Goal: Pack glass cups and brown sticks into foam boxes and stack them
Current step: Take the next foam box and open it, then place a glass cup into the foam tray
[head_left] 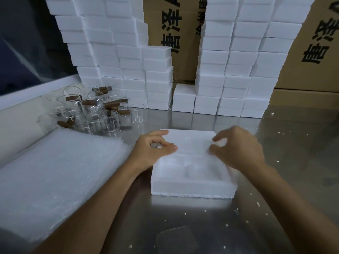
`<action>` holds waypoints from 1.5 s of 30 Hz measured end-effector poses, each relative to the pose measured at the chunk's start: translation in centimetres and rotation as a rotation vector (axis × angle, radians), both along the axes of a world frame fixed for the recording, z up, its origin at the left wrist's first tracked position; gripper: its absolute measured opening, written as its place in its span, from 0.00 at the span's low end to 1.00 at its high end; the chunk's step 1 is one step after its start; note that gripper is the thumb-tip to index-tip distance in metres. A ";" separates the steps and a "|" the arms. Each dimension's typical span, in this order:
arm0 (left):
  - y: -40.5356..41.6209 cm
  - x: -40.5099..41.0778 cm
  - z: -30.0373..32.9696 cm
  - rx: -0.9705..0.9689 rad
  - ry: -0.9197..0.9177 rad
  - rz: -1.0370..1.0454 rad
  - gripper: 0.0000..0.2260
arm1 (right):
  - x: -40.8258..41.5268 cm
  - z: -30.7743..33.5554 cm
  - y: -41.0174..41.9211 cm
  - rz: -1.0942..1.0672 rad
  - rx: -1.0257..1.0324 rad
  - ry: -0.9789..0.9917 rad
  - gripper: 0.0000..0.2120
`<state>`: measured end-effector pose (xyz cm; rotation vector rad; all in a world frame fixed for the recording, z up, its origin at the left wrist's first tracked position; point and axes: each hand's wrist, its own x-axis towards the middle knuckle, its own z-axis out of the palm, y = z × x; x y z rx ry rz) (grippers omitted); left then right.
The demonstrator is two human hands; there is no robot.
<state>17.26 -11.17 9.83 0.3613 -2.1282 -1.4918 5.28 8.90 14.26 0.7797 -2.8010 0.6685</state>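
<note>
Foam box (192, 186) sits centre on steel table (183, 226), left hand (152, 149) & right hand (236, 149) each pinching its foam lid (190, 142) by the side edges; lid prob. v. light, crumbly; glass cups (91, 114) w/ brown sticks (111, 104) at 10 o'clock, fragile.

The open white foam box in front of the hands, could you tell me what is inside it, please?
The open white foam box shows only moulded white recesses, with no glass cup or brown stick visible. The left hand and right hand grip its far part, covering some of it.
</note>
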 end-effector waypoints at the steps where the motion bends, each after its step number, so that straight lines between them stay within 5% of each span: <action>1: 0.0 -0.1 -0.1 0.002 0.002 0.001 0.04 | 0.4 0.6 -1.2 0.046 0.033 0.026 0.15; 7: -0.2 -0.6 -0.7 0.024 0.065 0.039 0.06 | 1.0 2.9 -12.3 0.413 -0.100 -0.077 0.19; 14: -0.7 -0.8 -1.3 -0.038 0.156 0.015 0.09 | -1.2 0.9 -24.7 0.583 0.116 -0.020 0.36; 20: -1.0 -0.8 -1.6 -0.094 0.102 0.018 0.19 | -3.1 -1.1 -28.2 0.509 0.255 0.086 0.14; 23: -0.8 -0.6 -1.2 -0.099 0.144 -0.011 0.19 | -4.0 -1.1 -27.2 0.469 0.259 0.119 0.18; 27: -0.7 -0.7 -1.3 -0.021 0.147 -0.001 0.05 | -5.3 -0.6 -23.0 0.299 0.164 0.147 0.28; 31: -0.4 -0.7 -1.0 -0.019 0.097 0.040 0.07 | -4.5 0.8 -17.1 0.178 -0.092 0.086 0.32; 40: 0.2 0.0 -0.3 0.104 0.049 0.025 0.02 | 0.6 0.9 -3.4 0.376 -0.671 -0.170 0.14; 45: -0.1 -0.1 0.1 0.203 0.049 0.146 0.05 | 1.3 3.3 -0.4 0.517 -0.771 -0.268 0.09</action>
